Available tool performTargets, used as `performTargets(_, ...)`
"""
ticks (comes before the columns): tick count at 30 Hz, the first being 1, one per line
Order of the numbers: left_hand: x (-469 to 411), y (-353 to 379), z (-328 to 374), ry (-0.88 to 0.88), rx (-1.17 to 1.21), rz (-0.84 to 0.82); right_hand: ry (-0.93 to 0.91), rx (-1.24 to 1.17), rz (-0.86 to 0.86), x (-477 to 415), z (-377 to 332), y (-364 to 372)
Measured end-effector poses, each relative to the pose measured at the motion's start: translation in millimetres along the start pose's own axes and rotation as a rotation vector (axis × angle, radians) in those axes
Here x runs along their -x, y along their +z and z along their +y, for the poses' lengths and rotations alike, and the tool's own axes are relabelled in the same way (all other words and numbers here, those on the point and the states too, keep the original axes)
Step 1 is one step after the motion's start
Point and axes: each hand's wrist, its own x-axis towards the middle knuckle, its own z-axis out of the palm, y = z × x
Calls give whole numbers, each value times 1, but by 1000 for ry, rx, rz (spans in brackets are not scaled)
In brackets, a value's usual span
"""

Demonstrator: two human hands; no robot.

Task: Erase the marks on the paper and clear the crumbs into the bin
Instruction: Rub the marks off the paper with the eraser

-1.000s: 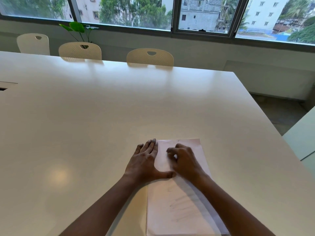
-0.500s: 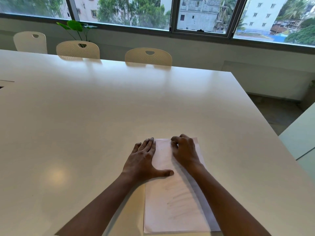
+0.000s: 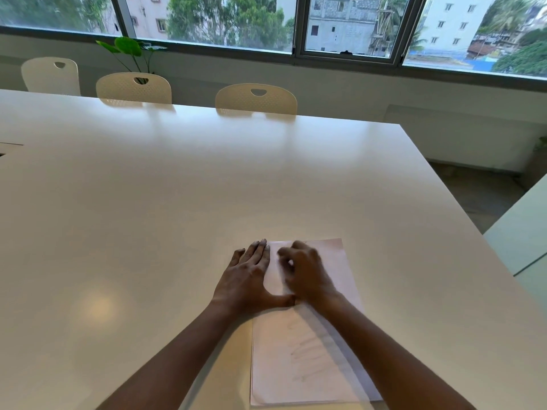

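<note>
The paper (image 3: 296, 380) lies flat on the table (image 3: 207, 187) at 6 o'clock, close to the near edge, its long side running toward 12 o'clock. Faint grey marks (image 3: 306, 350) cover its near half, so the erasing is judged incomplete. Both forearms enter from 6 o'clock and converge over the sheet's far half. The left hand (image 3: 247, 279) lies palm down across the sheet's 9 o'clock edge, fingers (image 3: 260, 253) straight and held close together, thumb (image 3: 281, 301) stretched toward 3 o'clock onto the paper as a clamp. The right hand (image 3: 309, 276) sits just beside it on the far half, fingers curled down toward the sheet; it is motion-blurred, and whether it pinches an eraser cannot be determined. Hazards: the clamp holds one edge only, so a hard stroke toward 3 o'clock could buckle or tear the free side; the glossy top could let the sheet slide; the right forearm crossing the marks could smear them; crumbs could scatter, and no bin is in view. Beyond, chairs (image 3: 256, 99) line the far edge at 12 o'clock, with a plant (image 3: 130, 48) at 11 o'clock below the window (image 3: 231, 22).
</note>
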Motion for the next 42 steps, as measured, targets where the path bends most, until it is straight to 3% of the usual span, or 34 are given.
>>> performTargets(2, -1, 0, -1, 7, -13, -13, -100, -61, -76, 12, -12, 1)
performTargets(4, 0, 0, 1, 0, -8, -5, -82, -57, -73, 10, 0, -5)
performTargets(9, 2, -1, 2, -17, -5, -3, 228, 131, 157, -9, 49, -29)
performTargets(11, 2, -1, 1, -18, -4, -3, 188, 118, 159, -3, 34, -22)
performTargets(15, 2, -2, 1, -3, -3, -11, -77, -31, -64, 23, -2, -5)
performTargets(17, 2, -3, 1, -7, 1, -9, -44, -25, -26, 16, 12, -12)
performTargets(21, 3, -2, 1, -22, 4, -13, 225, 125, 159, 1, 45, -30)
performTargets(23, 3, -3, 2, -16, 3, -8, 193, 107, 166, 6, 33, -23)
performTargets(27, 1, -3, 3, -17, 6, -7, -66, -2, -44, 31, 3, -8)
performTargets(29, 2, -3, 3, -18, 4, -12, -35, 8, -6, 21, 17, -15)
performTargets(33, 3, -3, 2, -24, 6, -6, 233, 127, 183, 0, 55, -33)
performTargets(35, 3, -3, 2, -23, 4, -4, 187, 96, 173, 4, 44, -27)
performTargets(39, 2, -3, 3, -19, 3, -4, -74, -7, -51, 21, 17, -17)
performTargets(42, 3, -3, 2, -26, 2, -9, 81, 77, 69, 0, 47, -29)
